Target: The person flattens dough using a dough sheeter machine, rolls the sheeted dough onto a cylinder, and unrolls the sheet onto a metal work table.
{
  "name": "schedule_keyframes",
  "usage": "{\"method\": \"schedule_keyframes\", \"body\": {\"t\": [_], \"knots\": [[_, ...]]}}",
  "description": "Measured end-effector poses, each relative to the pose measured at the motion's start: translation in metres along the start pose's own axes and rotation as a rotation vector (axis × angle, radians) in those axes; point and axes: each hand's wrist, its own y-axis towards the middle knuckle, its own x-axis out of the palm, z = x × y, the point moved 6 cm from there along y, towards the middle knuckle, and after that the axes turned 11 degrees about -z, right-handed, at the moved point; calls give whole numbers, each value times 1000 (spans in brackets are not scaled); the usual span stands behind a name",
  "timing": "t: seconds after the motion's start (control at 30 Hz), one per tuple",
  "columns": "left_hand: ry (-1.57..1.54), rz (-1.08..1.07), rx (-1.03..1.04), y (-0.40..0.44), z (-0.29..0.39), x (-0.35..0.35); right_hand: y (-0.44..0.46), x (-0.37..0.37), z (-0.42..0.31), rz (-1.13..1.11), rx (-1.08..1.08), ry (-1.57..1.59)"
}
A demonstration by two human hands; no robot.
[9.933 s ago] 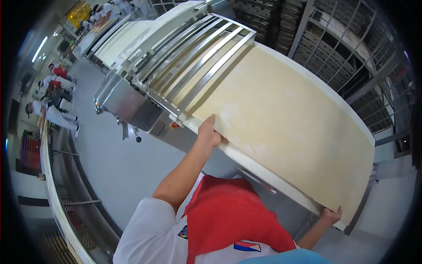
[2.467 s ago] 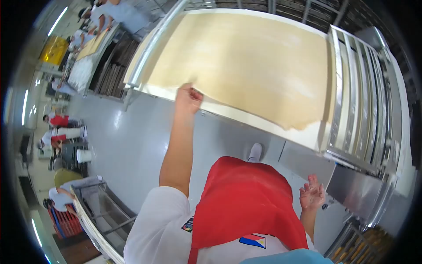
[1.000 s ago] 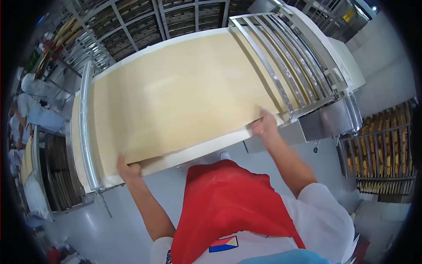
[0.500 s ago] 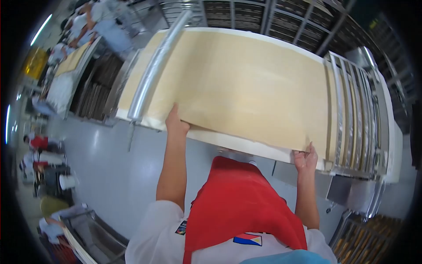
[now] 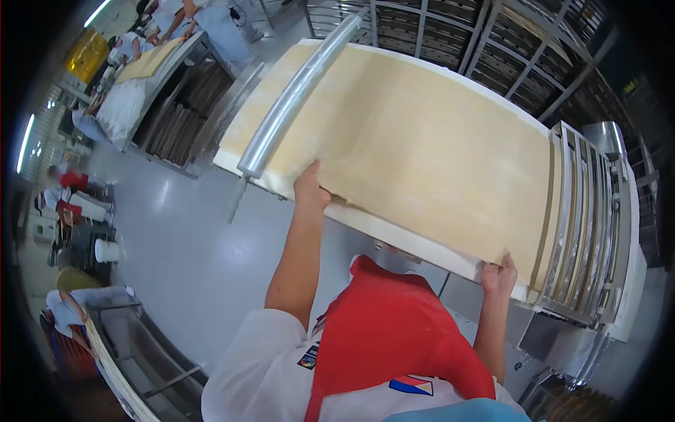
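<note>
Head view: our left hand pinches dough near the roller; grip of right hand unclear; uneven tugging risks tearing.

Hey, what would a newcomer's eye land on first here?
The broad, pale dough spanning the middle, with left hand and right hand at its near edge. Next, the bright red apron below, then the shiny roller across the dough's left end.
</note>
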Motion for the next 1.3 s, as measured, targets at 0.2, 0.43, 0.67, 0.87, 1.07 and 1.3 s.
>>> {"method": "schedule_keyframes", "body": {"t": [0.2, 0.43, 0.67, 0.87, 1.07, 1.3], "knots": [[188, -8, 138, -32, -30, 10, -14, -17, -49, 126, -77, -19], [-21, 25, 164, -5, 19, -3, -11, 28, -6, 46, -67, -33], [364, 99, 211, -23, -3, -3, -19, -7, -53, 235, -176, -29], [132, -33, 135, -13, 12, 2, 6, 9, -9, 65, -64, 75], [378, 79, 129, -33, -21, -5, -21, 2, -48, 215, -104, 51], [213, -49, 78, 0, -11, -8, -5, 3, 12, -101, 113, 72]]}}
